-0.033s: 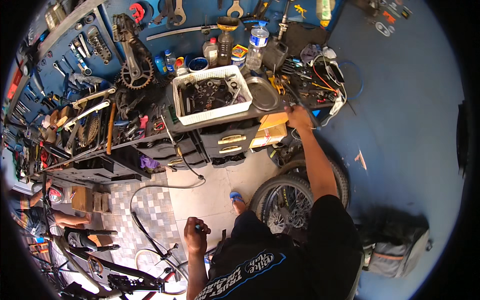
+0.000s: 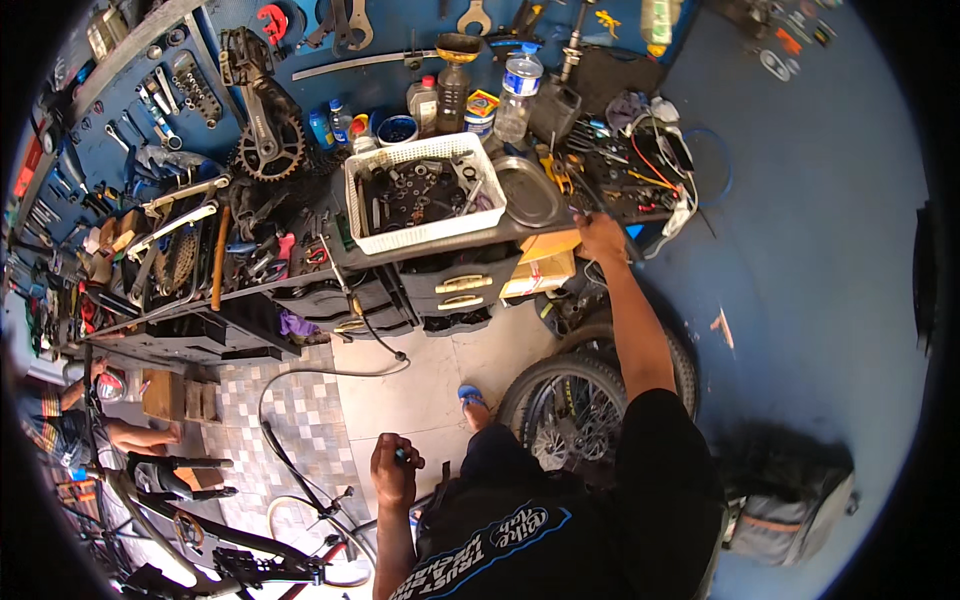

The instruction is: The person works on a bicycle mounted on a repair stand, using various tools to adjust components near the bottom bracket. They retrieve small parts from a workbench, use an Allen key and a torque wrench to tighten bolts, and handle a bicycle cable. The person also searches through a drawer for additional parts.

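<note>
My left hand (image 2: 396, 470) is raised over the floor, fingers curled round a small light-blue thing that mostly hides inside the grip. At the bench's front edge my right hand (image 2: 602, 238) reaches out with its fingers bent together; what they hold, if anything, I cannot make out. Just left of those fingers lies an oval metal tray (image 2: 532, 194). Yellow-handled pliers (image 2: 556, 172) rest beyond the hand. Farther left stands a white plastic basket (image 2: 432, 236) with loose dark metal parts inside.
Bottles (image 2: 518, 95) line the back of the bench. A crankset (image 2: 268, 145) stands to the left. Below my right arm are bicycle wheels (image 2: 560, 395). A black hose (image 2: 300, 372) loops across the floor. Another person (image 2: 75, 425) is at far left beside a bike frame.
The view has shifted slightly. My left hand has turned a little around the small blue thing. My right hand stays at the bench edge, with its fingers slightly shifted.
</note>
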`<state>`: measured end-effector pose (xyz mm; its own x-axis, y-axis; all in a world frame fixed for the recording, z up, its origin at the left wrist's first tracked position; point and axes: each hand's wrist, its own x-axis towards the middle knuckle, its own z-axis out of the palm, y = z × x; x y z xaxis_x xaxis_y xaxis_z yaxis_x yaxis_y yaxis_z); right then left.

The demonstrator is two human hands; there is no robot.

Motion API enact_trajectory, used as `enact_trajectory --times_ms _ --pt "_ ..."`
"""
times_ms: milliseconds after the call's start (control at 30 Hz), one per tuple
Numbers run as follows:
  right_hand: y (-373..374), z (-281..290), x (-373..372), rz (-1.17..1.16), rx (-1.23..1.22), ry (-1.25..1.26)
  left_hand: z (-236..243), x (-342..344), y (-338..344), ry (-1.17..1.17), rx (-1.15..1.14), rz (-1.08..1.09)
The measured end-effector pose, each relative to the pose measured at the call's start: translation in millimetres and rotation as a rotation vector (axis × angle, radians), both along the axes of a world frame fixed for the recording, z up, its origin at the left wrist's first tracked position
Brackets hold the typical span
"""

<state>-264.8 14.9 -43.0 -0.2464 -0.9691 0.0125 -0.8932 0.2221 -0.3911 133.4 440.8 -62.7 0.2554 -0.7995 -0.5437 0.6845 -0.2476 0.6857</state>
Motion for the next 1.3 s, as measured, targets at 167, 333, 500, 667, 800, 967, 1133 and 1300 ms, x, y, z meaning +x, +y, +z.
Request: enact_trajectory --times_ms 167,333,500,667,800,967,1133,1300 --pt "-69 -24 -17 -0.18 0.136 0.08 4 -37 -59 0.016 0.11 -0.008" --pt "-86 -39 -16 -0.061 0.071 0.017 10 -37 -83 -0.048 0.166 -0.038" --pt "-83 -45 -33 0.05 -0.035 0.198 13 -29 -100 -0.08 0.15 0.023" --pt "-95 -64 -43 0.134 0.009 0.429 14 -31 -104 -0.09 0.158 -0.007" --pt "-103 -65 -39 0.136 0.02 0.498 15 -30 -94 -0.081 0.168 -0.073" --pt "-102 -61 -34 0.165 0.055 0.524 16 -22 -75 -0.051 0.144 -0.054" --pt "-100 -25 -22 0.135 0.228 0.501 9 -8 -51 -0.116 0.178 -0.032" --pt "-101 -15 -24 0.088 0.269 0.473 13 -6 -48 -0.112 0.175 0.009"
